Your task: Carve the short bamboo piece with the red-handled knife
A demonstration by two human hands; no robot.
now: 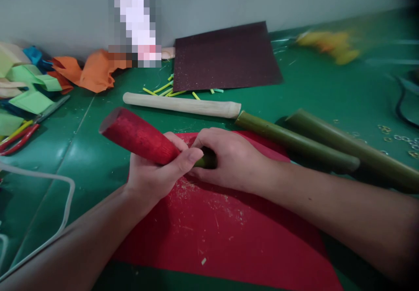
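My left hand point(157, 175) is wrapped round a thick red cylinder point(137, 136) with a dark, flat end, tilted up to the left. Close against it, my right hand point(232, 155) curls round a short green bamboo piece point(207, 158), most of which the fingers hide. Whether the red cylinder and the green piece are one length, I cannot tell. Below both hands lies a red sheet point(242, 238) strewn with pale shavings. Just beyond them rest a pale peeled stick point(180, 104) and a green bamboo stick point(297, 140), end to end.
Another green bamboo length point(356, 149) lies at the right, near several small metal rings point(406, 142). A dark brown sheet point(225, 57) covers some yellow-green strips at the back. Red-handled scissors point(24, 138), orange cloth point(98, 70) and a white cable point(67, 203) occupy the left.
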